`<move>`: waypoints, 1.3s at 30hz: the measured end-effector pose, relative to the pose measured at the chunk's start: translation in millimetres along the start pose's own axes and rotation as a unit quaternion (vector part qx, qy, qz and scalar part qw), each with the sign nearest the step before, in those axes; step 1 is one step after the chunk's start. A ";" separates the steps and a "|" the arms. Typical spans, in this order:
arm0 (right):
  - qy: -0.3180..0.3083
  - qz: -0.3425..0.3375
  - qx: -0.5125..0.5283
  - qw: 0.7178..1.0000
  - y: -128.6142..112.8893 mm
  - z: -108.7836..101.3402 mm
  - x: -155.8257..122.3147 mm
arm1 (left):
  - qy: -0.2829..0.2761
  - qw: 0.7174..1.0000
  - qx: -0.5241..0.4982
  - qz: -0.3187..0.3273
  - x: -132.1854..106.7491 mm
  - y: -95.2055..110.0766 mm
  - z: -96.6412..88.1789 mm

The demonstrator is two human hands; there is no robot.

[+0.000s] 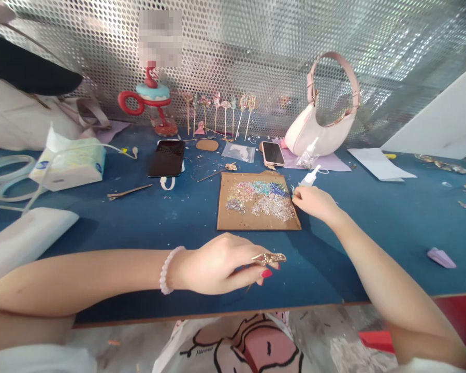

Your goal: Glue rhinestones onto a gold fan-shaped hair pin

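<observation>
A gold-toned ornament point(274, 258) is held in the person's left hand point(221, 264), over the near part of a blue desk point(140, 217). Its long axis runs left to right, almost level, with the narrow free end pointing right; a thin dark stem shows below the fingers, slanting down. The thumb and fingers are pinched together on the piece, which looks flat and openwork, with small reddish touches. A strip of blue surface separates it from the near edge of a cardboard sheet point(241, 223) beyond, and another from the desk's front edge. Multicoloured beads point(274, 204) cover much of the cardboard. The right hand point(314, 203) is curled at the cardboard's right edge, just beside a white nozzle bottle point(309, 177); whether it grips anything cannot be told. Wide blue surface lies to its right.
</observation>
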State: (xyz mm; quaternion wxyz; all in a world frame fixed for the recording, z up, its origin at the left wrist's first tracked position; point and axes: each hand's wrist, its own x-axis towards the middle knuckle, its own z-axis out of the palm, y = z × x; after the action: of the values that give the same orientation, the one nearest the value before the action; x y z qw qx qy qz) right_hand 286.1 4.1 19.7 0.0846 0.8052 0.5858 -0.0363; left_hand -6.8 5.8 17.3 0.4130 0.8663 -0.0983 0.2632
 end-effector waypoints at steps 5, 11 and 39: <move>0.005 0.021 -0.011 1.000 0.8 -1.5 -1.4 | 0.004 1.000 0.024 -0.010 -1.1 -0.6 -1.1; -0.006 0.020 -0.017 1.000 3.3 -1.5 -1.3 | 0.024 0.999 0.003 -0.027 1.1 1.5 0.0; -0.001 -0.005 0.008 1.000 24.0 -20.4 -14.7 | 0.004 0.997 -0.066 -0.033 -0.4 -4.4 3.5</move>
State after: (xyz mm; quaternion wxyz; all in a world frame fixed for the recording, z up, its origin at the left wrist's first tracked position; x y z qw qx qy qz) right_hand 303.5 -13.2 44.3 0.0785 0.8032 0.5890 -0.0425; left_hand -4.1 5.9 12.4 0.4783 0.8388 -0.0855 0.2458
